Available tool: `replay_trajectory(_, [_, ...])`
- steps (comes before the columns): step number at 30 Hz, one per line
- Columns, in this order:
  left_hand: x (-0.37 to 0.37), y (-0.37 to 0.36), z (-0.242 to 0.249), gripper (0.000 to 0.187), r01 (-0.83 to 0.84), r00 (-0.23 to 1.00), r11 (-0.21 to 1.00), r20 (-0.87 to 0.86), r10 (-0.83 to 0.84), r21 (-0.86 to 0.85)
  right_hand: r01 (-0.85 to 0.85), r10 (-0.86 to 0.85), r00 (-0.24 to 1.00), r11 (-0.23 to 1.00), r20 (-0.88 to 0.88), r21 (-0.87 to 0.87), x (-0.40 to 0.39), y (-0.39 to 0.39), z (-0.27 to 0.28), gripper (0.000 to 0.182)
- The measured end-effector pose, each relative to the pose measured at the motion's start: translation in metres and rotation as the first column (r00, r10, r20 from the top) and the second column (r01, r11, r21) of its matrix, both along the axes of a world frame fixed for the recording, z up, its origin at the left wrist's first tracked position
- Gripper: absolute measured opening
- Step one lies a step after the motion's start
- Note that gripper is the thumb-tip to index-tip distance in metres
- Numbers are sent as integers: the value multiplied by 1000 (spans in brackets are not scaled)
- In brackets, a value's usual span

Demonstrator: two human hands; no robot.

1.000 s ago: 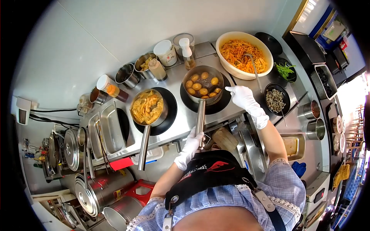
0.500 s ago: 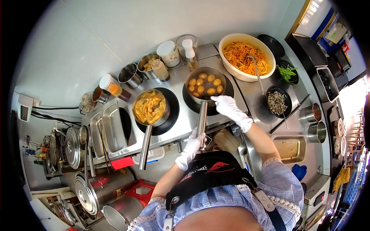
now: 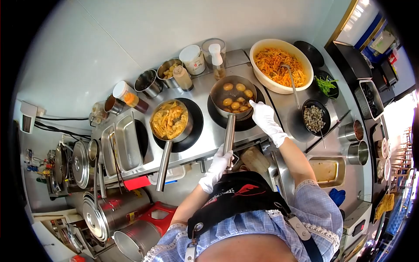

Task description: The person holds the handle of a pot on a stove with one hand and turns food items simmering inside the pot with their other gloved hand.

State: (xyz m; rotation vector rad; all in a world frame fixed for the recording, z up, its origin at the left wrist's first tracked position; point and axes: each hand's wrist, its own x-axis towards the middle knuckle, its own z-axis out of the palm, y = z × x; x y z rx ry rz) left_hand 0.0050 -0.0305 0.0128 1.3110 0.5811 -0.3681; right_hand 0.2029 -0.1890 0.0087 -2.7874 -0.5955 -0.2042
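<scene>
My left hand (image 3: 216,169), in a white glove, is wrapped round the long metal handle of a saucepan (image 3: 230,137). The pan sits on the right-hand black burner (image 3: 259,102), with several brown eggs (image 3: 240,87) in dark liquid. At the pan's right rim is my right hand (image 3: 267,121), also gloved, its fingers drawn together and the tips over the edge; I cannot tell what is between them. Left of this pan, a second saucepan (image 3: 169,120) of yellowish pieces in sauce rests on another burner, its handle pointing toward me.
A cream basin (image 3: 250,61) of shredded orange food with a ladle stands at the back right. Near it are a bowl of greens (image 3: 326,84) and a black bowl of small chopped pieces (image 3: 313,115). Bottles, tins and steel trays (image 3: 129,144) line the left side.
My right hand has shifted from the pan's front rim near the handle to its right rim. The eggs have changed places in the liquid. My left hand stays on the handle.
</scene>
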Motion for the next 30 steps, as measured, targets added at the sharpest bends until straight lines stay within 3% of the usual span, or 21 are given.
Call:
replay_trajectory(4, [0, 0, 3, 37, -8, 1000, 1000, -8, 8, -10, 28, -27, 1000, 999, -12, 42, 5, -17, 23, 28])
replay_trajectory(11, [0, 1, -2, 39, -4, 1000, 999, 14, 4, -33, -87, 36, 964, 979, -265, -184, -3, -31, 94, 30])
replay_trajectory(17, [-1, 1, -4, 40, 7, 1000, 999, 12, -7, -37, -156, 63, 899, 971, -433, -183, 5, -20, 69, 34])
replay_trajectory(24, [0, 0, -3, 47, 1, 999, 999, -36, -2, -52, -179, 156, 935, 983, -317, -44, -21, 28, 34, 31])
replay_trajectory(28, [0, 0, -4, 47, -1, 999, 999, -33, -1, -38, -143, 138, 973, 990, -185, -16, -20, 48, -3, 33])
replay_trajectory(30, [-1, -1, 0, 43, -9, 1000, 999, 4, 9, -42, -36, 36, 991, 999, -127, 7, -12, 50, -10, 35])
